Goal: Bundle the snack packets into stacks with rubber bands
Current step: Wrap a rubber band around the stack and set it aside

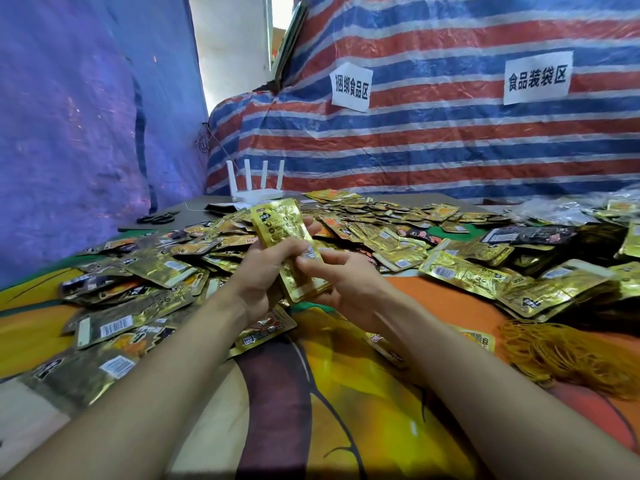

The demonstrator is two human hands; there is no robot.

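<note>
Partly behind left hand (262, 273) and right hand (347, 284) — packet stack (284, 233), count unclear.

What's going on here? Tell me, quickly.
A person is working through gold snack packets. The left hand grips a small stack while the right hand pinches its lower part. No band shows on it yet. Loose packets cover the cloth; a pile of rubber bands lies at the right.

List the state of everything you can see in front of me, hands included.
Left hand: grips the packet stack.
Right hand: pinches the same stack.
Packet stack: held up, tilted, no band visible.
Loose packets: scattered, unbundled.
Rubber bands: loose heap.
Router: antennas upright.
</note>
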